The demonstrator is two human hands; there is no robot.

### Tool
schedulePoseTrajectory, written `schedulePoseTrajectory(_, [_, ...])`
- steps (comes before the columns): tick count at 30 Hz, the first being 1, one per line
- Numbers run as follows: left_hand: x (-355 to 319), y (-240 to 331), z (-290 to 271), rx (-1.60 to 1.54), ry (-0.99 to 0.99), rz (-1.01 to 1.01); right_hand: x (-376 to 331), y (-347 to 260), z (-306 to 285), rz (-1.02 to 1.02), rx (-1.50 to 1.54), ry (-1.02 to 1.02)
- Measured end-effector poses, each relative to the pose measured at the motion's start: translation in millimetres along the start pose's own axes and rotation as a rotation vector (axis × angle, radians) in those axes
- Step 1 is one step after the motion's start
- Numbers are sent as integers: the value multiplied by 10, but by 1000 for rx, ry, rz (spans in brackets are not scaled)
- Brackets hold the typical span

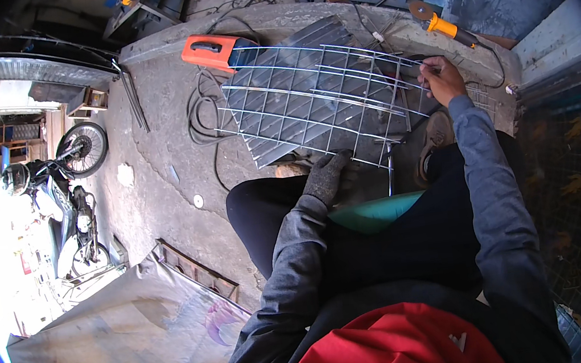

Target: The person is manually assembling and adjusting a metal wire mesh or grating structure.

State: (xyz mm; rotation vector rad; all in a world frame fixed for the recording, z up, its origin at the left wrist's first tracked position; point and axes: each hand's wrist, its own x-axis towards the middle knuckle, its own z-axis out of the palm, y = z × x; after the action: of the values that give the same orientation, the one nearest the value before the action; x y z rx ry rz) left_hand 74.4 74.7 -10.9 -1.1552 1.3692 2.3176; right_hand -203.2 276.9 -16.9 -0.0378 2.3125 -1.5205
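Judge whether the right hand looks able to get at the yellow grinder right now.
Probably yes: nothing visible stands between the right hand and the grinder, though it seems to hold the mesh and might need to let go.

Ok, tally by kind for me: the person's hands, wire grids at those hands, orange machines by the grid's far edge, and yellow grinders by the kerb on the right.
Hands: 2, gloved left hand and bare right hand
Wire grid: 1
Orange machine: 1
Yellow grinder: 1
Total: 5
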Motion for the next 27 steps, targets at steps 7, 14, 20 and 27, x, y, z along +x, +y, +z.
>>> schedulePoseTrajectory(7, [18,-8,-32,27,-2,-4,-10,-34,56,49,21,19])
schedulePoseTrajectory(14, [28,-15,-52,47,-9,-22,85,52,21,30,-10,78])
schedulePoseTrajectory(20, [25,-10,-37,35,-6,-27,34,-39,-15,-57,-26,53])
schedulePoseTrajectory(27, [8,12,-44,52,2,-28,-300,-422,-153,-145,429,-131])
